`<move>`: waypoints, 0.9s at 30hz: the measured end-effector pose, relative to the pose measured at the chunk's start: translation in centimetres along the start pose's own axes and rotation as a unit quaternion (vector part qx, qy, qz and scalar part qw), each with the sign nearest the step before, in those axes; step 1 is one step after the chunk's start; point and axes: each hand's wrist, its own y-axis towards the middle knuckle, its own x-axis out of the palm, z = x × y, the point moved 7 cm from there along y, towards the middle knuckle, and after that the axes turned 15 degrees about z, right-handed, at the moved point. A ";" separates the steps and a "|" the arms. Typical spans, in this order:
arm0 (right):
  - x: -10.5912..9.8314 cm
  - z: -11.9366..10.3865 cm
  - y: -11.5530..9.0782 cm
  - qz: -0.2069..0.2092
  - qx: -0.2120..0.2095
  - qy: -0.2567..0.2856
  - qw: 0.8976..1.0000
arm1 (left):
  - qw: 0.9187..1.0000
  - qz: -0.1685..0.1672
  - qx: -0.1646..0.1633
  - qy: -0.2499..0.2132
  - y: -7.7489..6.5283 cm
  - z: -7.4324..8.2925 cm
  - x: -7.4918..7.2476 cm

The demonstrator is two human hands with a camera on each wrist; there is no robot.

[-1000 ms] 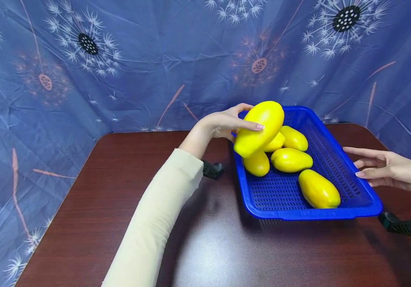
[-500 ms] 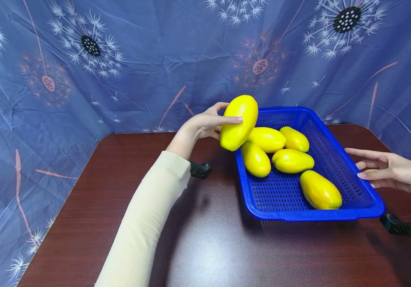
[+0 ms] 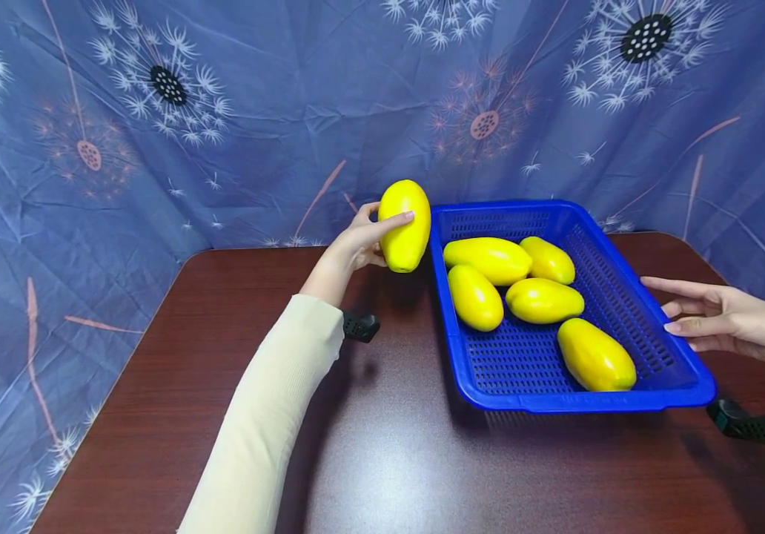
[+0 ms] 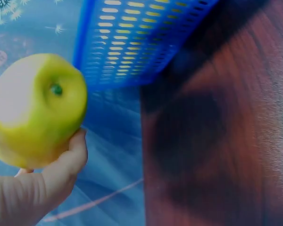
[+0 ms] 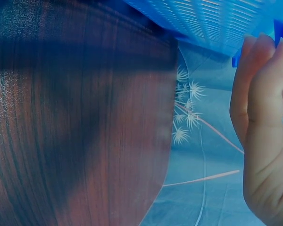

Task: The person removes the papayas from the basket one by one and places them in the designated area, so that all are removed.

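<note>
In the head view my left hand (image 3: 359,241) grips a yellow papaya (image 3: 408,226), thumb across its near face, fingers mostly behind it. It hangs above the table just left of a blue plastic basket (image 3: 451,356). The left wrist view shows the end of this papaya (image 4: 35,108), with a small green stem spot. Several more papayas lie in the basket, one of them a papaya (image 3: 596,356) near its front right corner. At the basket's right side my right hand (image 3: 729,319) holds the rim with thumb and fingertips. Part of its fingers is hidden by the rim.
The basket stands on a dark brown wooden table (image 3: 222,334) toward the back right. Behind the table hangs a blue cloth (image 3: 289,111) with a dandelion print. A black wrist strap piece (image 3: 361,326) shows under my left wrist.
My left hand has carried the papaya leftward from over the basket to outside its left rim, uncovering the papayas beneath. The right hand has stayed at the rim.
</note>
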 end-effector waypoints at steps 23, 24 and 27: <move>0.1 -0.2 -0.3 -0.014 -0.006 0.010 1.000 | 0.994 0.099 0.011 0.042 3.0 -7.0 -2.6; 0.1 -0.3 -0.3 -0.017 -0.008 0.012 1.000 | 0.994 0.100 0.012 0.044 3.1 -7.1 -2.7; 0.2 -0.4 -0.2 -0.020 -0.011 0.012 1.000 | 0.994 0.100 0.025 0.042 3.2 -7.0 -2.7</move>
